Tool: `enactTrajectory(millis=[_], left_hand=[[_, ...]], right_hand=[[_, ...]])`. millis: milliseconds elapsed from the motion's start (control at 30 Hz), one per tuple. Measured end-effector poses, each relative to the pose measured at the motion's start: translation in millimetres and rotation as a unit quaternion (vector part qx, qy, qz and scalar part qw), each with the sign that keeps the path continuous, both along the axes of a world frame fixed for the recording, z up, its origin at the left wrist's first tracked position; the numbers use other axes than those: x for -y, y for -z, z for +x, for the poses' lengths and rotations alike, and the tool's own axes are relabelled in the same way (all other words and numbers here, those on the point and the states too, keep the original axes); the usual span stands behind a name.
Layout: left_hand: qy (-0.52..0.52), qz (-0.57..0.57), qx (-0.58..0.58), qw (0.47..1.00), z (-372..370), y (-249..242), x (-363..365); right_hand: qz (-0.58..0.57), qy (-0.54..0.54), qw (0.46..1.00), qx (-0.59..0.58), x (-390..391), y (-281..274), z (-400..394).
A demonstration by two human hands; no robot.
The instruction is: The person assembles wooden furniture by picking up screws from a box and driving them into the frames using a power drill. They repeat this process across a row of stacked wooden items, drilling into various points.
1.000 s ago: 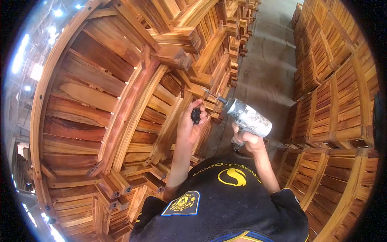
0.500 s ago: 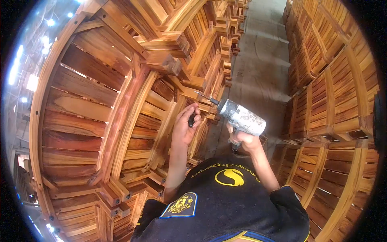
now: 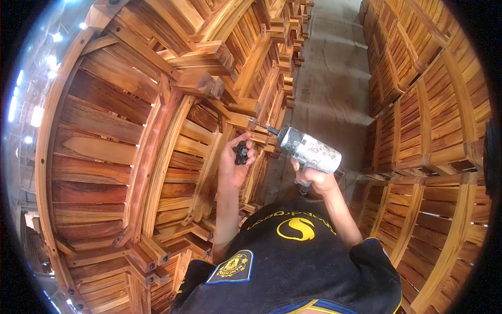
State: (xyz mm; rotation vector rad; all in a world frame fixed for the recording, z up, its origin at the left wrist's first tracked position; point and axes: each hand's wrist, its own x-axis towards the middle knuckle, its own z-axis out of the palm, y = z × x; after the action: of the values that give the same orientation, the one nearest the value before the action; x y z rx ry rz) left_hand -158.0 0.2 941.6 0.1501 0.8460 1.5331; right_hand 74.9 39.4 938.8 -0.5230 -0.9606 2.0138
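Note:
My right hand (image 3: 314,180) is wrapped around the grip of a worn white and grey power drill (image 3: 316,153). A long thin bit (image 3: 263,126) points from its nose toward the upper left, over the wooden frames. To the left of the drill, my left hand (image 3: 237,159) is turned palm up with its fingers curled around a cluster of small black pieces (image 3: 241,152); their exact kind is too small to make out. Close beyond both hands lie the square wooden leg ends (image 3: 208,85) of slatted furniture (image 3: 94,141) on its side.
More slatted wooden pieces (image 3: 436,118) stand stacked along the right. A grey concrete floor aisle (image 3: 329,78) runs between the two rows. Several leg ends jut into the aisle from the left. Dark round dots (image 3: 166,258) mark some lower leg ends.
My left hand has opened its fingers somewhat, and more of the black pieces show in the palm. The drill has shifted slightly left with my right hand.

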Motion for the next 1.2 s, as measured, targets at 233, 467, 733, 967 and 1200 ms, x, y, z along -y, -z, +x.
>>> enactTrajectory(millis=[233, 467, 733, 967, 1200], left_hand=[[-0.018, -0.004, -0.083, 0.996, 2, 5, 1], [-0.028, 0.01, -0.045, 0.999, 3, 0, 2], [0.013, 0.006, -0.026, 1.0, 10, 5, -1], [-0.007, 0.037, 0.009, 0.999, 5, -3, 1], [-0.04, 0.02, 0.02, 0.999, 2, -13, 1]], right_hand=[[0.02, -0.023, 0.999, 0.018, -3, 4, 2], [0.012, -0.012, 1.0, 0.024, -3, 1, 0], [0.009, -0.036, 0.999, 0.024, -5, 1, 3], [0.039, -0.025, 0.999, 0.029, -6, 2, 4], [0.061, -0.038, 0.996, 0.048, -5, 9, 5]])
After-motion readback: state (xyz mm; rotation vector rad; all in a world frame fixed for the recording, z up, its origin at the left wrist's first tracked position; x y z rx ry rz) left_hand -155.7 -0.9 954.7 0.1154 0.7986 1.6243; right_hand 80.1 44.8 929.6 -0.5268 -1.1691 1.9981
